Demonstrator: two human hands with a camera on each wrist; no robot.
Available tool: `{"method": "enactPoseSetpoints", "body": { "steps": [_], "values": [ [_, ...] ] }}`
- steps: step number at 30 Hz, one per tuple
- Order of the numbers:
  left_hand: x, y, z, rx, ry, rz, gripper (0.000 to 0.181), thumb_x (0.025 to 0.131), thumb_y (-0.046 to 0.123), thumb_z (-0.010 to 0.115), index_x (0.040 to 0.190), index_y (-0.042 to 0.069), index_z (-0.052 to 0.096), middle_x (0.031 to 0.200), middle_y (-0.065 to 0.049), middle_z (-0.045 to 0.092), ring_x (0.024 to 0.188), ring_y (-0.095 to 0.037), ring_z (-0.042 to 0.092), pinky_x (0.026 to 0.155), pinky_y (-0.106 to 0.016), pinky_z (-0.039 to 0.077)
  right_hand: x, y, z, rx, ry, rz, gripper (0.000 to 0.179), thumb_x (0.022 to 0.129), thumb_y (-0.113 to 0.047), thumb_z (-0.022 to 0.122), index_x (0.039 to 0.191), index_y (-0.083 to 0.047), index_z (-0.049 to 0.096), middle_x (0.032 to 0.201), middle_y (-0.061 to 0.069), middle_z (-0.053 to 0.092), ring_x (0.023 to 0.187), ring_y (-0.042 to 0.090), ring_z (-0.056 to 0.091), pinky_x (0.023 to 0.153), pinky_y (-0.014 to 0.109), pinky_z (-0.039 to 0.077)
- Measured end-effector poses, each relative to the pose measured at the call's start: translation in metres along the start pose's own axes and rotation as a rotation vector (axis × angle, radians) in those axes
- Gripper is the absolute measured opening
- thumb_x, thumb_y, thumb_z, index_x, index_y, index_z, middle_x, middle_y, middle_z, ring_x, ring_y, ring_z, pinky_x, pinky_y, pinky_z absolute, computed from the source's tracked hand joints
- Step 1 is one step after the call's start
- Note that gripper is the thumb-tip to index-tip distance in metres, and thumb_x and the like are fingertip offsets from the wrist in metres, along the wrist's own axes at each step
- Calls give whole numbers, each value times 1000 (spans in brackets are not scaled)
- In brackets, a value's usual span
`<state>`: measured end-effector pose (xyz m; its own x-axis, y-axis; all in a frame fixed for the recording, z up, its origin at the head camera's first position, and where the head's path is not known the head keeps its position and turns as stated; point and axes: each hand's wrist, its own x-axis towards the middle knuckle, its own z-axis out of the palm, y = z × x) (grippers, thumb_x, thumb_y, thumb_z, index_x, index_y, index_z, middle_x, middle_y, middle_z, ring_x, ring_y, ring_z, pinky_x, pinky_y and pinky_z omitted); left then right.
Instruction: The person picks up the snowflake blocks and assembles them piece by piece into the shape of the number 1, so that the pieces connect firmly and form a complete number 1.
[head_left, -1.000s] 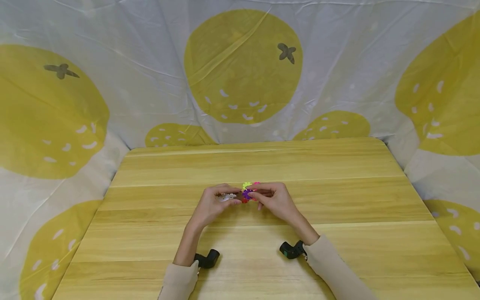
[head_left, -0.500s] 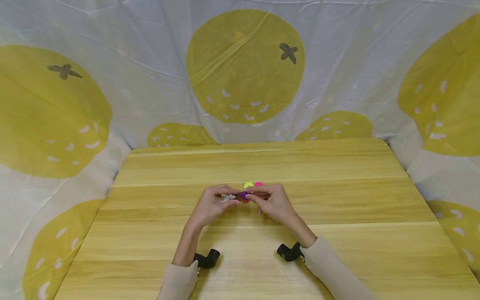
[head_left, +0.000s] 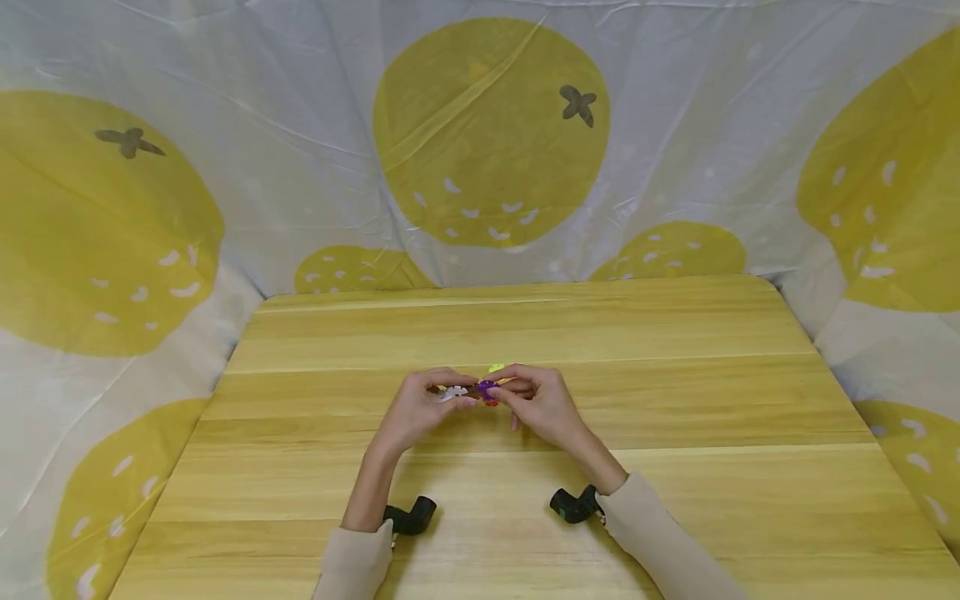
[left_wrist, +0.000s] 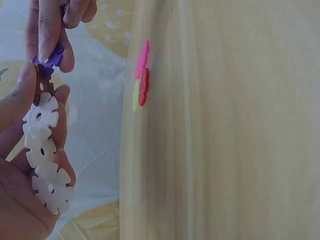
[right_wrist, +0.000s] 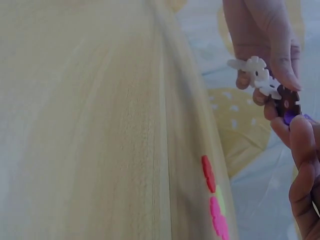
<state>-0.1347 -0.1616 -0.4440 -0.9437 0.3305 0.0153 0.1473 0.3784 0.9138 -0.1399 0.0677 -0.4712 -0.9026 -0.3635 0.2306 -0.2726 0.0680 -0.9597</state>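
My left hand holds a short chain of white snowflake building discs along its palm and fingers. At the chain's end is a brown disc, pinched by the left thumb and fingers. My right hand pinches a purple disc between thumb and forefinger. In both wrist views the purple disc meets the edge of the brown one; fingers partly cover the contact, so I cannot tell how deeply they are joined. Both hands are raised above the table, close together.
On the wooden table beyond the hands lie a pink disc, a red disc and a yellow-green disc. A lemon-yellow and white patterned cloth hangs behind. Black devices sit at both wrists.
My right hand has shifted slightly left with the purple disc, which has turned from face-on to more tilted. In the head view the pink disc is now hidden behind that hand.
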Motion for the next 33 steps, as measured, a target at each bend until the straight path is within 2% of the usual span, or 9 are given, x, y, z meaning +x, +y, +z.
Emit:
{"method": "enactPoseSetpoints", "body": {
  "steps": [6,11,15,18,21,24,30,33],
  "values": [
    [2,1,0,18,-12,-22,27,88,21,84,115,15,80,116,-4,78,97,-19,65,76,-25,54,0,0,-3,3,-8,17,14,98,-11,71,111,-6,76,89,24,78,44,36,60,43,48,51],
    [1,2,0,61,-53,-3,36,87,19,85,121,14,77,123,-6,76,101,-20,66,80,-25,54,-2,2,-6,17,-3,51,19,99,-9,70,116,-2,74,91,23,78,45,27,61,45,46,51],
    [1,3,3,122,-59,16,38,88,19,84,124,11,75,124,-8,76,104,-21,68,88,-33,55,-2,5,-6,59,-8,79,26,99,-6,70,122,3,71,94,24,78,46,29,61,45,42,50],
    [2,4,7,166,-50,35,37,89,17,83,125,10,75,124,-8,76,111,-24,69,97,-46,54,-2,6,-5,82,-6,93,25,98,-6,70,122,3,71,94,26,78,47,33,61,45,39,50],
    [2,4,10,188,-34,62,40,89,14,82,127,9,73,126,-8,75,119,-27,68,104,-52,53,-2,8,-4,91,11,109,24,98,-8,71,121,-1,73,91,29,76,49,36,63,45,36,48],
    [2,4,14,197,-2,106,44,87,9,82,130,7,71,124,-9,75,119,-28,69,106,-49,53,-1,9,-1,116,30,131,24,98,-10,71,121,-3,73,89,33,74,50,35,64,46,32,47],
    [6,4,19,204,73,210,42,85,6,83,126,3,73,114,-11,77,108,-26,73,97,-39,59,2,10,5,202,40,173,26,99,-10,71,123,-1,71,79,40,67,51,22,65,51,27,51],
    [6,2,18,209,92,224,39,85,6,83,123,3,75,110,-10,78,105,-25,73,94,-40,60,3,10,5,189,36,188,26,99,-13,71,123,-2,71,75,38,66,53,25,66,52,28,50]
  ]
}}
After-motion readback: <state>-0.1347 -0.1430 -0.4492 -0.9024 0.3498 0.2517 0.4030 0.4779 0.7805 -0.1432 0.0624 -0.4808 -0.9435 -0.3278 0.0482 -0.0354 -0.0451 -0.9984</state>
